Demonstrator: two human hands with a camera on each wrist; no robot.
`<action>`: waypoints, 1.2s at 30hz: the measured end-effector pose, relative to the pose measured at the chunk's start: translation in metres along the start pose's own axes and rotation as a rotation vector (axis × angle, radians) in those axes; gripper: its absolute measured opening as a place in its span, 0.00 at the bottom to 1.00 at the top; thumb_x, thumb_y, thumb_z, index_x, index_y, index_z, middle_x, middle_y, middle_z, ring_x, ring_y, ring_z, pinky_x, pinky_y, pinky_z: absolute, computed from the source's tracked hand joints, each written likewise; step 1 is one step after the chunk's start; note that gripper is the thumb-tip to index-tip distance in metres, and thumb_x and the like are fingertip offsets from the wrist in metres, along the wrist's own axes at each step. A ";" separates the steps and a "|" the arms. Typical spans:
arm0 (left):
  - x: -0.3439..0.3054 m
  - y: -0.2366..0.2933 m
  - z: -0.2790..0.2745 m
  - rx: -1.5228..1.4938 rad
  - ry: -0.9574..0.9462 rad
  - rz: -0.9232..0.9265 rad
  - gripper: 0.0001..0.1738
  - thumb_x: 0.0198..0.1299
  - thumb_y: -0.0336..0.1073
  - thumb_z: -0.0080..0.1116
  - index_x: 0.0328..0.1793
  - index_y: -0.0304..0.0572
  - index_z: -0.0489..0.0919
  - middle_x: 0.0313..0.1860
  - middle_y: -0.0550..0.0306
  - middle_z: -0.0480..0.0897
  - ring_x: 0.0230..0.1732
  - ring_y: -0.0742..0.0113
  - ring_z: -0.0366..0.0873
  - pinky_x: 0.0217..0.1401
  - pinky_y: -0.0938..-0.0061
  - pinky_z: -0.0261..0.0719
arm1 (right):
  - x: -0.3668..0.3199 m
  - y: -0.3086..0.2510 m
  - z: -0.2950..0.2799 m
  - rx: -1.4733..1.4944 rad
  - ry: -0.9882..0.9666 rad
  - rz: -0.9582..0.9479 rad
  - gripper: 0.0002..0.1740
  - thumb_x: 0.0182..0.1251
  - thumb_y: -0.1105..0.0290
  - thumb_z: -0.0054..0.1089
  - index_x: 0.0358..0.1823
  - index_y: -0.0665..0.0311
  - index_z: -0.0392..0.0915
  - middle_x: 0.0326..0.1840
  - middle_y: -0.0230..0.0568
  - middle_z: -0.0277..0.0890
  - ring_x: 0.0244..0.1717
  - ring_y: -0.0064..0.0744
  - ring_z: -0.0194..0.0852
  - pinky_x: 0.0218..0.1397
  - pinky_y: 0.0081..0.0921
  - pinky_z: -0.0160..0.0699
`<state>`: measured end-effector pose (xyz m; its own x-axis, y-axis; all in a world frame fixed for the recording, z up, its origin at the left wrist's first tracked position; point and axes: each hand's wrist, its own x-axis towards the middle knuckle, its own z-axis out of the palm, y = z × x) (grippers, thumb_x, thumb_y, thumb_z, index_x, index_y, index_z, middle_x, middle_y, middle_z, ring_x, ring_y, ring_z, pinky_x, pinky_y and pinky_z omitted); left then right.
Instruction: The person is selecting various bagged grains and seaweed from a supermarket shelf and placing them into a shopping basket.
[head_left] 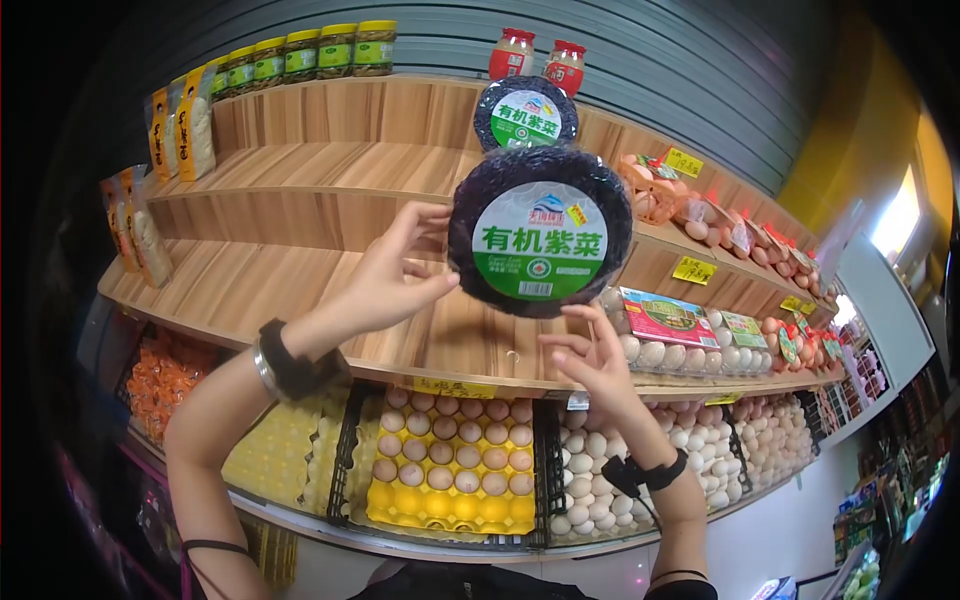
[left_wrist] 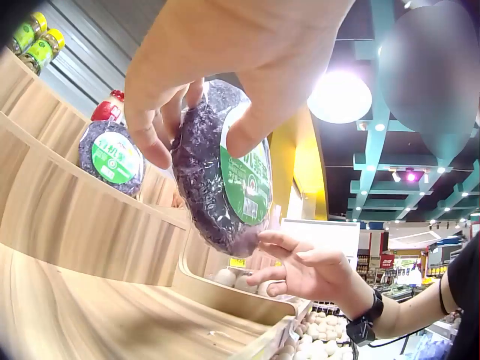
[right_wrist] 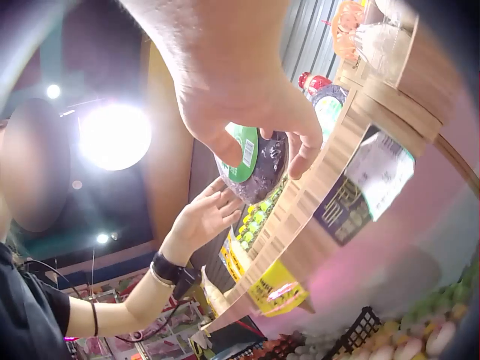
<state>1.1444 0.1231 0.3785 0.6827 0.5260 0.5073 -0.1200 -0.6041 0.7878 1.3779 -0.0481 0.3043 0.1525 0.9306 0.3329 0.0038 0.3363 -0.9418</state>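
Observation:
A round, dark seaweed pack [head_left: 541,232] with a green and white label faces the head camera, held up in front of the wooden shelves. The left hand [head_left: 392,275] grips its left edge, thumb on the label side and fingers behind, as the left wrist view shows [left_wrist: 232,67]. At its lower right edge is the right hand [head_left: 592,352]; in the right wrist view that hand [right_wrist: 247,105] has its thumb on the label side and its fingers at the back. A second, similar pack [head_left: 526,114] stands upright on the upper shelf behind.
Green-labelled jars [head_left: 337,50] and two red jars [head_left: 513,54] line the top shelf. Noodle-like bags [head_left: 195,125] stand at the left. Packed eggs [head_left: 670,340] sit on the right shelves; egg trays [head_left: 450,480] lie below the shelf edge [head_left: 480,378].

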 end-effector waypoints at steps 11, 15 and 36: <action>0.185 -0.100 0.002 0.016 0.214 0.154 0.57 0.38 0.40 0.75 0.68 0.31 0.48 0.65 0.33 0.60 0.65 0.50 0.63 0.67 0.61 0.64 | 0.167 -0.026 -0.035 -0.219 0.166 0.191 0.35 0.57 0.68 0.65 0.64 0.63 0.57 0.56 0.46 0.66 0.40 0.29 0.79 0.37 0.24 0.72; 0.212 -0.144 0.011 0.198 0.286 0.236 0.66 0.34 0.39 0.76 0.73 0.33 0.40 0.67 0.33 0.58 0.70 0.42 0.54 0.73 0.60 0.54 | 0.209 -0.005 -0.027 -0.263 0.311 0.172 0.36 0.57 0.66 0.65 0.63 0.64 0.55 0.56 0.47 0.68 0.32 0.30 0.81 0.28 0.21 0.72; 0.190 -0.127 0.036 0.737 0.327 0.056 0.09 0.56 0.46 0.59 0.37 0.57 0.83 0.39 0.54 0.77 0.49 0.56 0.73 0.47 0.62 0.75 | 0.223 0.032 -0.024 -1.446 0.202 0.047 0.72 0.31 0.38 0.75 0.74 0.62 0.41 0.70 0.75 0.41 0.71 0.64 0.46 0.68 0.43 0.59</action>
<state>1.3156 0.2781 0.3626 0.4308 0.5630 0.7053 0.4367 -0.8140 0.3831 1.4359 0.1668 0.3469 0.3133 0.8593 0.4042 0.9455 -0.2425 -0.2174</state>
